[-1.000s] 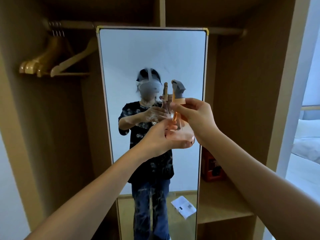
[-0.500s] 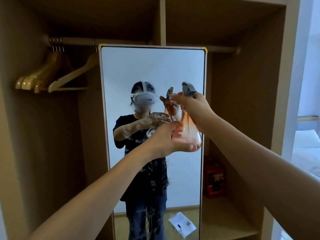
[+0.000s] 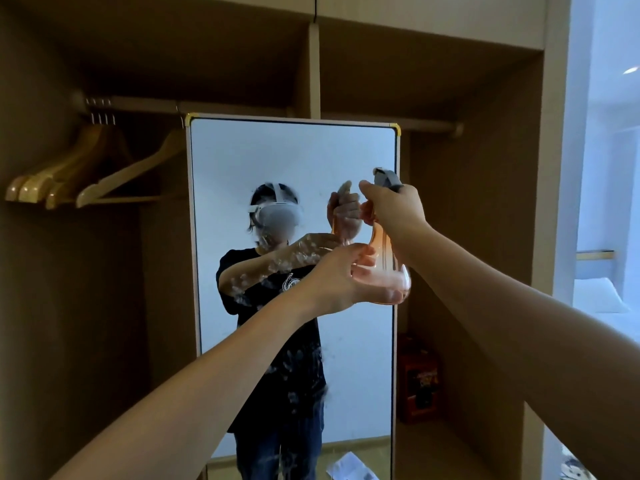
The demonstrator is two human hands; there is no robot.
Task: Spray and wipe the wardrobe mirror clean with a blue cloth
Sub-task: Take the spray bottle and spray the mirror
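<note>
A tall mirror [image 3: 242, 161] stands inside the open wardrobe, its lower and middle glass speckled with white spray droplets. An orange see-through spray bottle [image 3: 384, 254] with a grey trigger head is held up in front of the mirror's right side. My right hand [image 3: 394, 211] grips its neck at the trigger. My left hand [image 3: 343, 275] cups the wide base from below. No blue cloth is in view. The mirror reflects a person wearing a headset.
Several wooden hangers [image 3: 86, 174] hang on the rail at the upper left. A red box [image 3: 419, 382] sits on the wardrobe shelf right of the mirror. A white paper shows reflected low in the glass. A bed [image 3: 599, 296] lies beyond the wardrobe's right side.
The view has tilted upward, so the mirror sits lower in the frame. Both hands have stayed on the bottle, which tilted slightly with its nozzle turned toward the glass.
</note>
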